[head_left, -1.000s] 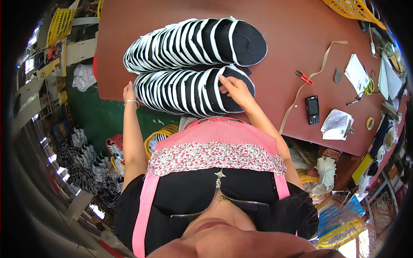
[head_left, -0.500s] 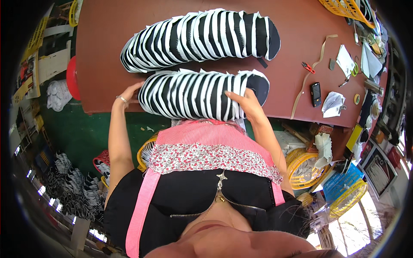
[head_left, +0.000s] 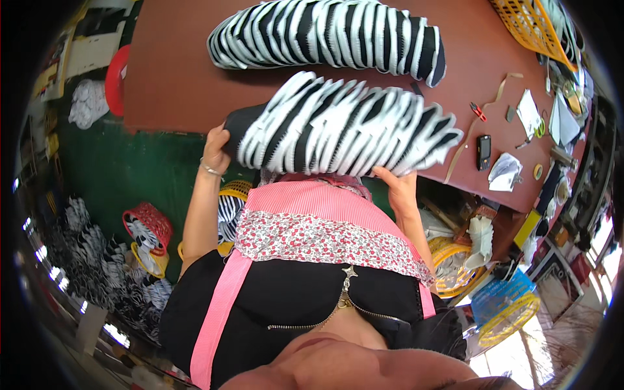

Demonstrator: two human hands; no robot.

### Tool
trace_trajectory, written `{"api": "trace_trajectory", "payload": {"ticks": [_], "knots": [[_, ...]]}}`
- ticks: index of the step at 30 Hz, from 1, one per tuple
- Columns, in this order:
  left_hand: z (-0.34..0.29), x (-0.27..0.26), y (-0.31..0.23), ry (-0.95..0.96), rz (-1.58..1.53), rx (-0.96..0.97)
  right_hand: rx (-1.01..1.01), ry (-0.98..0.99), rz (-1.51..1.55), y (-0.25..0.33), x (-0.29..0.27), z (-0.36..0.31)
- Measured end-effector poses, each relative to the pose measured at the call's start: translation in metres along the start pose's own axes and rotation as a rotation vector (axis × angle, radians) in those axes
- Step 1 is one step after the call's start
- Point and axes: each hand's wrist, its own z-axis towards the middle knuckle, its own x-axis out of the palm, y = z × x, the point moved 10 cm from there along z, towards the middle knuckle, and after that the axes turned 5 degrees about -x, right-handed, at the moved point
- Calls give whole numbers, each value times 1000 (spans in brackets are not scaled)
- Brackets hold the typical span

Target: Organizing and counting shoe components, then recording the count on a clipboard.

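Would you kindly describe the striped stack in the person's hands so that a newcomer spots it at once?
Find the big red-brown table, then look to its near edge, by the pink apron. There the nearer stack of black, white-edged pieces has the left hand at its left end and the right hand at its lower edge. Unlike the similar farther stack, it is in hand.

Arms (head_left: 200, 221) reach forward, the left hand (head_left: 216, 146) curled, the right hand (head_left: 399, 190) gripping thumb-uppermost, its fingers apparently tucked beneath.
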Motion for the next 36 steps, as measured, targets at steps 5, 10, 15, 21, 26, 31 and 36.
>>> {"api": "trace_trajectory", "payload": {"ticks": [5,10,15,21,26,31,36], "knots": [[14,-62,99,-259,11,-176,132,66,-302,-101,-40,32],[12,-56,93,-228,212,-158,122,103,-355,-96,-38,34],[6,-92,73,-442,477,92,30,129,-485,-95,-40,38],[15,-50,-2,-585,783,415,-250,252,-833,-81,-45,30],[37,43,-65,-207,1273,554,118,76,-608,-82,-44,33],[42,98,-44,299,1559,722,120,51,-681,-88,-57,34],[68,96,-52,215,1504,687,144,-24,-550,-89,-56,31]]}}
